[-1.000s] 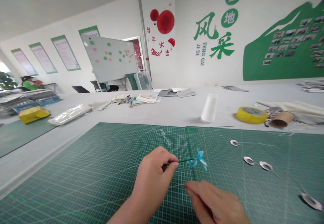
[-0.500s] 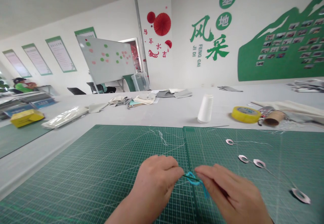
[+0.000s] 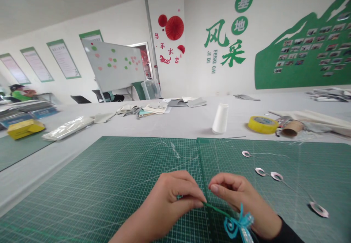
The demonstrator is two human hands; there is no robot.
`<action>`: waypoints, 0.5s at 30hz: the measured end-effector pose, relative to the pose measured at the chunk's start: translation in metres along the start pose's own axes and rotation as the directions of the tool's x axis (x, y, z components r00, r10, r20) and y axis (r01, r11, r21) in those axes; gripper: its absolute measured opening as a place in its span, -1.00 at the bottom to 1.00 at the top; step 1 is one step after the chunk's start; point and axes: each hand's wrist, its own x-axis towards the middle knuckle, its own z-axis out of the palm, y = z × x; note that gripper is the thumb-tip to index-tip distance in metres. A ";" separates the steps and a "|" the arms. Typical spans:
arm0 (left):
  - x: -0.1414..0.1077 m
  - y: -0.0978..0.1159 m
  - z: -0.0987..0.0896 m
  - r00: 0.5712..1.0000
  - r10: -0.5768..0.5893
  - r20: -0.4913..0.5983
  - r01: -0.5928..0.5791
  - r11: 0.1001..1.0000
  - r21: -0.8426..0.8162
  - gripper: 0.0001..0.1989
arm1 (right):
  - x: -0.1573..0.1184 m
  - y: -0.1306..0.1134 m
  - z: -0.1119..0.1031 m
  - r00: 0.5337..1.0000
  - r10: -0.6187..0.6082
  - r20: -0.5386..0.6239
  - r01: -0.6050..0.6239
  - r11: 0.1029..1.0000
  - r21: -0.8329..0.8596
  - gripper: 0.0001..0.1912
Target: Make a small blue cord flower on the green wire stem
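Between the thumb and fingertips of my left hand [image 3: 175,202] is the end of a thin green stem [image 3: 218,209]. At the stem's other end is a light-blue curled piece [image 3: 238,224], with a spiral loop and several loose ends, perhaps a flower or bow. It hangs in front of my right wrist, low in the view. My right hand [image 3: 238,195] is raised beside the stem, thumb and forefinger pressed together. Whether a fine thread is pinched there I cannot make out. Both hands are over the green cutting mat [image 3: 131,169].
Pale oval rings [image 3: 276,176] with threads lie on the right mat. Beyond the mats stand a white thread cone [image 3: 220,118], yellow tape [image 3: 262,124] and a cardboard tube [image 3: 292,128]. Fabric pieces [image 3: 153,108] lie farther back; a yellow box [image 3: 26,129] is at the left.
The blue piece has swung down and right, showing more of itself and its green stem. My right hand has come off it and lifted, its fingers now pinched. My left hand still holds the stem.
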 end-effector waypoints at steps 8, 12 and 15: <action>0.004 -0.012 0.000 0.942 -0.248 -0.228 0.200 0.956 -0.215 -0.94 | -0.006 0.011 0.024 0.996 0.085 0.002 -0.085 0.990 0.109 -0.60; 0.005 -0.018 0.001 0.899 -0.342 -0.272 0.276 0.927 -0.253 -0.95 | -0.009 0.014 0.031 0.999 0.045 -0.011 -0.044 0.994 0.096 -0.67; 0.005 -0.018 0.002 0.882 -0.359 -0.304 0.296 0.926 -0.234 -0.94 | -0.013 0.015 0.037 0.999 -0.030 -0.025 0.031 0.999 0.037 -0.71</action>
